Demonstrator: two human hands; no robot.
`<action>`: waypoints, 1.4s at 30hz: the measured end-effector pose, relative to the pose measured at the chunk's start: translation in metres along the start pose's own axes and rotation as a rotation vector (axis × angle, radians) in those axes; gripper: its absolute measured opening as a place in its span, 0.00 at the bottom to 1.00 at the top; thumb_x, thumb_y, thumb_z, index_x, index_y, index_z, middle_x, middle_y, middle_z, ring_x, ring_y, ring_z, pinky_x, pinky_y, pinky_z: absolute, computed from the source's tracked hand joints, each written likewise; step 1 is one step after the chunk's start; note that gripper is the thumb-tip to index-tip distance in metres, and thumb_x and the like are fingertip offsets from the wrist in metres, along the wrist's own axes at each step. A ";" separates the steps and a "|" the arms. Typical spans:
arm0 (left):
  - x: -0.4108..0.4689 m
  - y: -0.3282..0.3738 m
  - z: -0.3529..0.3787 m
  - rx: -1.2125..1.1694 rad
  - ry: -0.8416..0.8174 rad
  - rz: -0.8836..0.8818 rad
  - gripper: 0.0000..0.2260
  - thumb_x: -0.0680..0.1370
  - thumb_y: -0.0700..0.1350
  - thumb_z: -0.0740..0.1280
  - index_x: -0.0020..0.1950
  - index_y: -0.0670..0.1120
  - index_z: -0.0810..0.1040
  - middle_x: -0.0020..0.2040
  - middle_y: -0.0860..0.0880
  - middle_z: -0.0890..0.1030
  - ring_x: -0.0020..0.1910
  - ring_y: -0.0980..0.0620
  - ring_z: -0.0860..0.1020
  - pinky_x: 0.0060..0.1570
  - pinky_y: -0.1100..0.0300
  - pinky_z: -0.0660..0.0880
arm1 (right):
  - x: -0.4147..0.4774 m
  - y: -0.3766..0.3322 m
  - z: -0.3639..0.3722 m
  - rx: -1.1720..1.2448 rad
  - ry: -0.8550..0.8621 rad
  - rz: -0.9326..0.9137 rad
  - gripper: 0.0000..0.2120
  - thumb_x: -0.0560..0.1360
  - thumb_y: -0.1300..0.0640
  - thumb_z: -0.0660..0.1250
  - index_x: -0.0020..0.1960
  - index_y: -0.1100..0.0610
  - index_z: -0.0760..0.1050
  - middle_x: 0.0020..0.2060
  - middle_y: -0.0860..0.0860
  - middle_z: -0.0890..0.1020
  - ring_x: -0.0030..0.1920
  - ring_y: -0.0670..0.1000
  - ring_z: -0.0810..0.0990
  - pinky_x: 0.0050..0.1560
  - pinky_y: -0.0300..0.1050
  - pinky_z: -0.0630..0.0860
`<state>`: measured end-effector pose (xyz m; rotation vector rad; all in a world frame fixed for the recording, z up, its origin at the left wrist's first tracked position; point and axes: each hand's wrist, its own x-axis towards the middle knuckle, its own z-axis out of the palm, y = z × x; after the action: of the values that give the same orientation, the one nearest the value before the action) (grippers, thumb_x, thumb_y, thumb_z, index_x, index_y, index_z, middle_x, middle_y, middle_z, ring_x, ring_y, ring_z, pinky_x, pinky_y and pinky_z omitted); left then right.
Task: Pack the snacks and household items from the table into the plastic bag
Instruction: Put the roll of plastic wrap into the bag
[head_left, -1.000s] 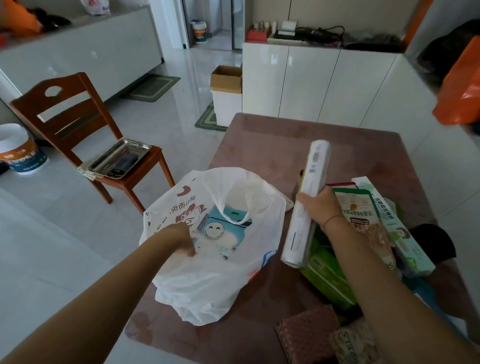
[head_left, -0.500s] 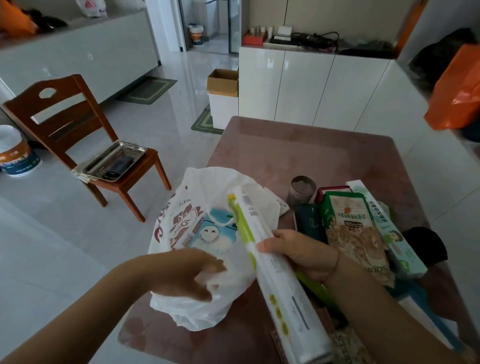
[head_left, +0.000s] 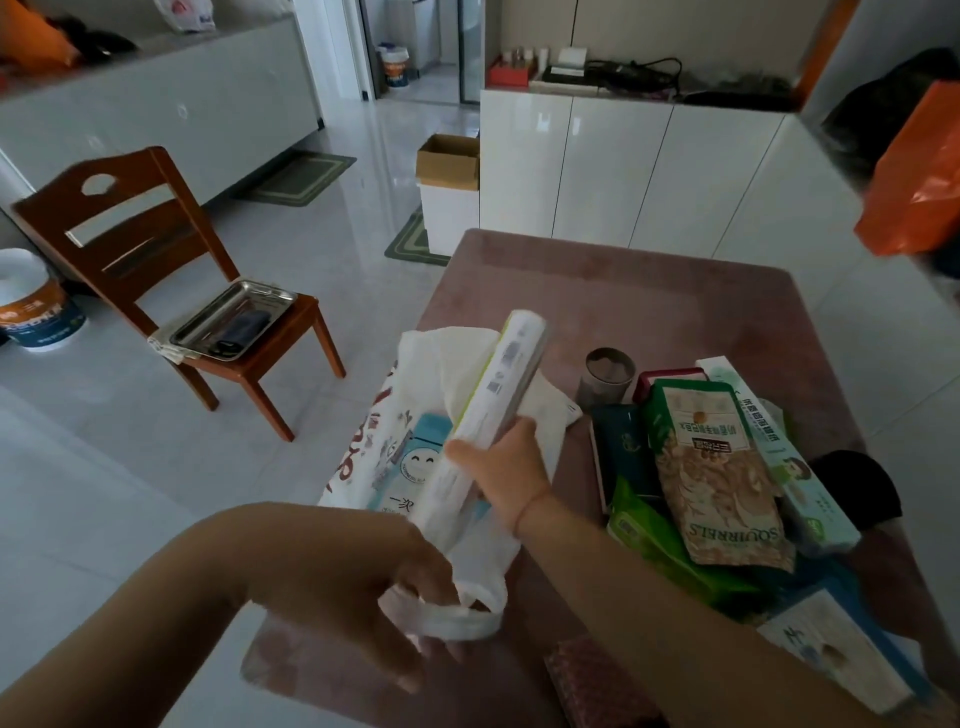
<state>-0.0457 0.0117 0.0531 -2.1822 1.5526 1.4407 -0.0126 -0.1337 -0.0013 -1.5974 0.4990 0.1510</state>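
Note:
A white plastic bag with red print lies on the left part of the pink table; a blue-and-white pack shows through it. My left hand grips the bag's handle near the front edge. My right hand holds a long white box with a green edge, its lower end down in the bag's mouth, its top tilted up and away. On the right lies a pile: a green nut pouch, a dark teal box, a mint-green long box, a green pack and a small round tin.
A wooden chair with a metal tray stands left of the table on the tiled floor. White cabinets run behind the table, a cardboard box beside them. An orange bag hangs at right. A patterned pink pouch lies near the front edge.
My right hand swung the long box from over the pile to the bag and lowered one end into its mouth. My left hand moved from the bag's side to its handle.

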 end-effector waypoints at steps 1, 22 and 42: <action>-0.012 -0.003 -0.014 -0.035 0.197 -0.012 0.21 0.71 0.60 0.67 0.62 0.55 0.76 0.57 0.57 0.80 0.42 0.60 0.77 0.43 0.73 0.73 | -0.011 0.008 0.003 -0.045 -0.035 -0.018 0.26 0.67 0.60 0.75 0.54 0.56 0.60 0.46 0.48 0.75 0.48 0.50 0.79 0.48 0.43 0.80; 0.036 -0.115 -0.138 0.375 0.883 -0.576 0.16 0.76 0.41 0.64 0.63 0.51 0.75 0.67 0.48 0.72 0.58 0.46 0.76 0.54 0.54 0.76 | -0.026 0.040 0.007 -0.253 -0.173 0.045 0.26 0.68 0.57 0.75 0.54 0.54 0.60 0.55 0.50 0.75 0.56 0.50 0.78 0.56 0.44 0.79; 0.058 -0.049 -0.046 -0.155 0.943 -0.757 0.53 0.68 0.47 0.74 0.72 0.57 0.32 0.77 0.46 0.50 0.65 0.41 0.72 0.52 0.50 0.79 | 0.075 0.078 0.010 -0.450 0.063 0.325 0.49 0.66 0.47 0.76 0.73 0.62 0.50 0.69 0.56 0.69 0.68 0.56 0.72 0.66 0.48 0.71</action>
<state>0.0232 -0.0302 0.0153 -3.2275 0.4959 0.2955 0.0248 -0.1411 -0.1034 -1.9523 0.8146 0.4871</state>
